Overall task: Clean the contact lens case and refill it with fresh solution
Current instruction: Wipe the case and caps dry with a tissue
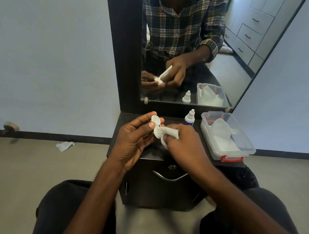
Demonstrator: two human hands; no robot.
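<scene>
The white contact lens case sits in your left hand, held up above the back part of the dark cabinet top. Your thumb and fingertips pinch it, with one round well turned toward you at the top and the other one just below. That lower well is largely covered, because your right hand is pressing a rolled white tissue against it. Your right fingers are curled tight around the tissue, so only its tip and a loose end under your knuckles show. Whether the wells are wet or dry is too small to tell.

Just behind your right hand stands a small solution bottle, white nozzle up; its blue lower part is half hidden by your fingers and the label cannot be read. To the right, a clear plastic box with a red latch rests on the cabinet, holding more white tissue. The mirror behind repeats your hands and the case. A crumpled tissue piece lies on the floor at the left.
</scene>
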